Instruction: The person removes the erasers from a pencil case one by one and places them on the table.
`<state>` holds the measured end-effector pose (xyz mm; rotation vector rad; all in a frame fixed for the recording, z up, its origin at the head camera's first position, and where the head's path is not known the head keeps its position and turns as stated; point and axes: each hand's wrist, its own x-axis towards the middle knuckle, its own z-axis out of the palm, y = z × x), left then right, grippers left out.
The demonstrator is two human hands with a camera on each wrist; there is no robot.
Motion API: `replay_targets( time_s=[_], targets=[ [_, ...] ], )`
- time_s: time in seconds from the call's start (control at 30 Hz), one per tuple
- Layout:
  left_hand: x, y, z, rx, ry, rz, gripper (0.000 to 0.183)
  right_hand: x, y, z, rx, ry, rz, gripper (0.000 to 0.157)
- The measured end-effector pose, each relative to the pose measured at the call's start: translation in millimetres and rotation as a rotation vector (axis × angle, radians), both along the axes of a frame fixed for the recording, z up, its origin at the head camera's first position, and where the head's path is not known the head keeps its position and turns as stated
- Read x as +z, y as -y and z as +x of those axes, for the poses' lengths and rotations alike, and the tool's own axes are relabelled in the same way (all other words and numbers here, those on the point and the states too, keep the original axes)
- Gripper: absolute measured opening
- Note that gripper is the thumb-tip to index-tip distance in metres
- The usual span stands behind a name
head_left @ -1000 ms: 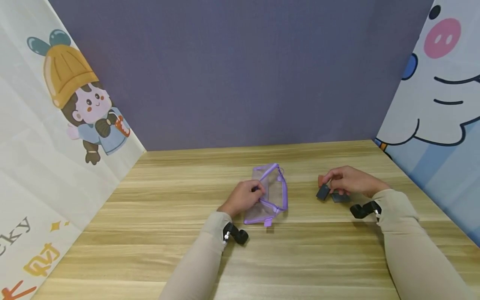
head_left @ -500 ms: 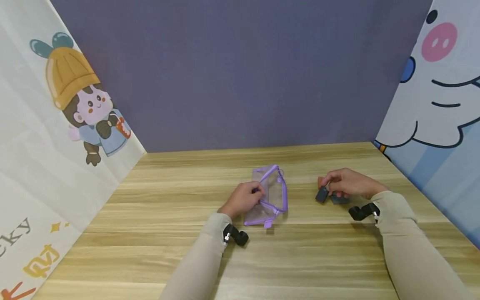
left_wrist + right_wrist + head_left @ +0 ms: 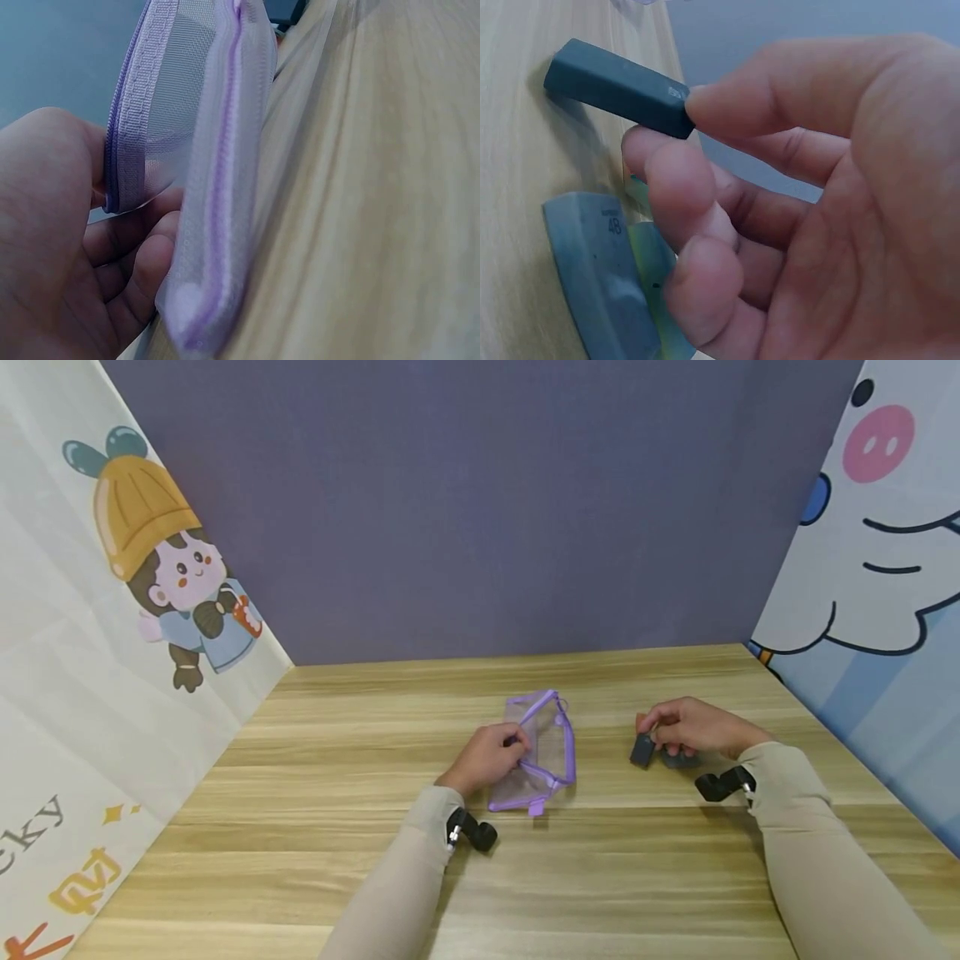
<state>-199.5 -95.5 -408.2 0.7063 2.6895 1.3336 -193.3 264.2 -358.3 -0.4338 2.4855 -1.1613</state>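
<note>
A purple mesh zipper pouch [image 3: 552, 747] lies unzipped on the table, its mouth spread toward the right. My left hand [image 3: 487, 756] pinches the zipper edge on its near-left side; the left wrist view shows the zipper band [image 3: 131, 127] between thumb and fingers. To the right, my right hand [image 3: 697, 727] holds a dark, bar-shaped eraser [image 3: 615, 86] by one end between thumb and fingertips. Under the curled fingers lies a grey-blue eraser [image 3: 596, 277] marked 4B, with a yellow-green piece [image 3: 654, 274] beside it. An orange block [image 3: 640, 720] shows just behind the held eraser.
The wood-grain table [image 3: 360, 877] meets a grey-purple panel [image 3: 480, 510] at the back. Printed cartoon sheets stand at the left [image 3: 67, 635] and right [image 3: 862, 560]. Each wrist carries a black camera mount.
My right hand has shifted slightly left, and the dark eraser in it has tipped a little more upright. The left hand and the pouch have stayed in place.
</note>
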Motion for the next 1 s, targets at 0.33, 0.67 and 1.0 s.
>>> replay_targets(
  time_s=[0.33,0.67,1.0],
  targets=[
    [-1.3,0.1,-0.2,-0.007,-0.013,0.021,0.014,-2.8,-1.5,-2.2,-0.03,-0.023,0.028,0.027],
    [1.2,-0.5,0.7,-0.033,-0.065,0.007,0.018,-3.3,-1.2,-3.8,-0.068,-0.049,0.062,0.027],
    [2.3,-3.0,3.8,-0.04,-0.113,-0.024,0.033,-4.1,-0.6,-3.2,-0.088,-0.047,0.069,0.023]
  ],
)
